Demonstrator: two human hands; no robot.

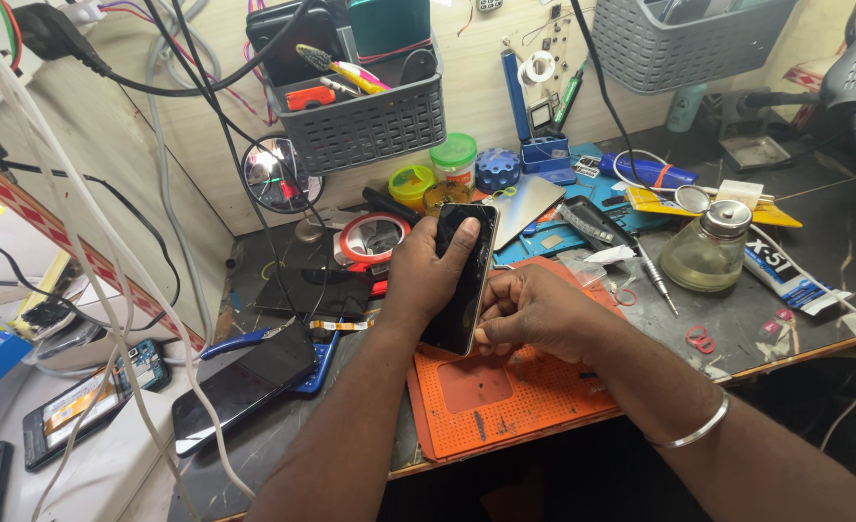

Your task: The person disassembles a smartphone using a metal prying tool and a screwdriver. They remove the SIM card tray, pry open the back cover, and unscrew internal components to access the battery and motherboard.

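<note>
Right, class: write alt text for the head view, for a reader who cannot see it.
Two hands hold a black smartphone above an orange work mat: the left hand wraps its top, the right hand pinches its edge. Tools, cables and a glass bottle crowd the bench.

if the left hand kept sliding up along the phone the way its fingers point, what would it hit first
Probably the round yellow-green tub beyond the phone; depth is unclear. The left hand points up and away.

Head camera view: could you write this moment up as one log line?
left hand: grips phone | right hand: fingertips at phone's lower edge | below: orange mat | nearby: glass bottle, red tape roll
</note>
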